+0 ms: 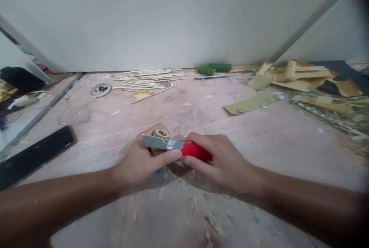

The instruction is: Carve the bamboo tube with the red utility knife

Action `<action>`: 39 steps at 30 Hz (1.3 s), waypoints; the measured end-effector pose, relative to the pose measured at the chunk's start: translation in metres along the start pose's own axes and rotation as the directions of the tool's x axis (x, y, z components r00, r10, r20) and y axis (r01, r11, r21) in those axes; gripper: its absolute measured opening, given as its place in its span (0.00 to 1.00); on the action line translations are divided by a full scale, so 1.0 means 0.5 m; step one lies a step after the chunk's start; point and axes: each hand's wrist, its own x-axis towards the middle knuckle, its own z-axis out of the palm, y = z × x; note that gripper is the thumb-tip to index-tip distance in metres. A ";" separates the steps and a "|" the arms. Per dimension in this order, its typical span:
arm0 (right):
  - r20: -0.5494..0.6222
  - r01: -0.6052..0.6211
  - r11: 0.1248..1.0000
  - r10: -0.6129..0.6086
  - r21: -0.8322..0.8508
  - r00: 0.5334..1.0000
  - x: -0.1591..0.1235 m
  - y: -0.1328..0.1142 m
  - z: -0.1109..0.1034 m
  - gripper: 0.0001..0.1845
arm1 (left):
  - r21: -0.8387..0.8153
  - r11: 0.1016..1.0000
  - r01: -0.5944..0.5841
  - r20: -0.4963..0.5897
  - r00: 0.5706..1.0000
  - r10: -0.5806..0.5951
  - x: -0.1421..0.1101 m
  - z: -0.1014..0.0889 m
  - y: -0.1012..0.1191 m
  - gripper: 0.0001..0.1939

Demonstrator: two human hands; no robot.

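Note:
In the middle of the head view, my right hand [221, 159] is closed around the red handle of a utility knife [155, 142]. Its wide metal blade points left, lying across the front of a short, hollow, pale tube that looks like bamboo [161, 132]. My left hand [141, 159] is wrapped round that tube, its thumb pressed near the base of the blade. A small curled shaving clings to the blade. Most of the tube is hidden by the blade and my fingers. Thin shavings [215, 225] litter the floor below my hands.
A phone [37, 155] lies at left. Further back are a tape ring [99, 90] with dark bits inside, thin sticks [150, 77], green tube pieces [206, 70] and a folded olive strip [250, 104]. Brown paper scraps [305, 75] pile up at right. A pale wall [173, 17] stands behind.

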 end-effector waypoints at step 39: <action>-0.011 0.067 0.997 -0.068 -0.036 0.998 0.000 0.003 -0.001 0.05 | 0.045 0.999 -0.018 -0.001 1.000 0.018 0.000 0.000 0.007 0.15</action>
